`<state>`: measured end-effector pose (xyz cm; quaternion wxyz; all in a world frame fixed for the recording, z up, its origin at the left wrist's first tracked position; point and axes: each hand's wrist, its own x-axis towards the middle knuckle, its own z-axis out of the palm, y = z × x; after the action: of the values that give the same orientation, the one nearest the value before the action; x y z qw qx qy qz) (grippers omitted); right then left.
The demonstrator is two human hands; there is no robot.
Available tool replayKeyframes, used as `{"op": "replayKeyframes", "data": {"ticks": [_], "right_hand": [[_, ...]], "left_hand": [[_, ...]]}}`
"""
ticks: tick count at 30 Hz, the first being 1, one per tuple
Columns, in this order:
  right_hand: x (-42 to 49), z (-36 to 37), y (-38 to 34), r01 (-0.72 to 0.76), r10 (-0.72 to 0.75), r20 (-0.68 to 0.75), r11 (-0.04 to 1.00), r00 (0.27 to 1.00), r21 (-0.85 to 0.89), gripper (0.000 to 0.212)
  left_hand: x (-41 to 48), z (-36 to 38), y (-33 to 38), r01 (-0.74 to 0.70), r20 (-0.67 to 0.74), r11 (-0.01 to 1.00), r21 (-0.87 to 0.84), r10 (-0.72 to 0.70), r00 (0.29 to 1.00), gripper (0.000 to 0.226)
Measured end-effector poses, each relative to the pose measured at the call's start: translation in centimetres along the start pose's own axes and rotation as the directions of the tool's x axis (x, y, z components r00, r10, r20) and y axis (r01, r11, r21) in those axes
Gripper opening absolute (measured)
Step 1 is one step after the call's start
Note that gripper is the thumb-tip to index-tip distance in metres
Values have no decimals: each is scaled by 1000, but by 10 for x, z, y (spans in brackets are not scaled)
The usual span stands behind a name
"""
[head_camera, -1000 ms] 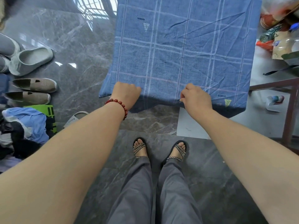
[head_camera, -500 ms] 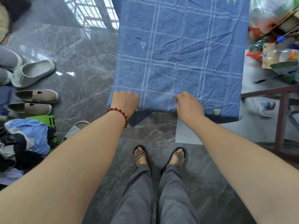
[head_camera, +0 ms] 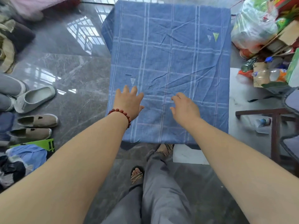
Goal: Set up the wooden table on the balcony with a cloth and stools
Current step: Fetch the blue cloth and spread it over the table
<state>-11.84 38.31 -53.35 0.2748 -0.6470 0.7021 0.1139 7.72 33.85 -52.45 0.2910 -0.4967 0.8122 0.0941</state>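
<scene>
Lying at the far left on the glossy grey marble floor (head_camera: 72,70) were a pale slipper (head_camera: 34,98) and a pair of tan slip-on shoes (head_camera: 37,120), soft and rounded, well apart from the work.

Next came the left hand (head_camera: 129,102), a red bead bracelet (head_camera: 120,112) at its wrist. Its fingers were straight and spread, palm down on the near left part of the cloth (head_camera: 169,50), and it gripped nothing.

The cloth was a blue woven sheet with pale check lines and small triangle motifs. It was draped over the tabletop, hiding it completely, and hung over the near and left edges. Its long axis ran straight away from the person.

Shallow diagonal creases (head_camera: 182,78) fanned across its middle, just ahead of both hands and a little to the right, so the right hand (head_camera: 186,109) was the nearer to them. That hand was loosely open, its fingers relaxed and holding nothing. Whether it touched the fabric could not be told.

Smoothing probably called for strokes outward along the long axis, toward the far edge.

At the right, crinkled plastic bags (head_camera: 254,25) and packets sat beside the cloth's edge. Nearer stood a dark wooden frame (head_camera: 275,126), perhaps a stool.
</scene>
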Motion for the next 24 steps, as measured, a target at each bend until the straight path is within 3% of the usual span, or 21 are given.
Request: {"op": "replayKeyframes", "data": {"ticks": [11, 24], "right_hand": [[94, -53, 52, -47, 48, 33, 998, 998, -31, 58], [211, -98, 21, -91, 91, -4, 993, 996, 72, 60]], "left_hand": [[102, -52, -7, 95, 19, 984, -149, -93, 996, 56], [213, -97, -71, 99, 7, 973, -210, -100, 995, 58]]}}
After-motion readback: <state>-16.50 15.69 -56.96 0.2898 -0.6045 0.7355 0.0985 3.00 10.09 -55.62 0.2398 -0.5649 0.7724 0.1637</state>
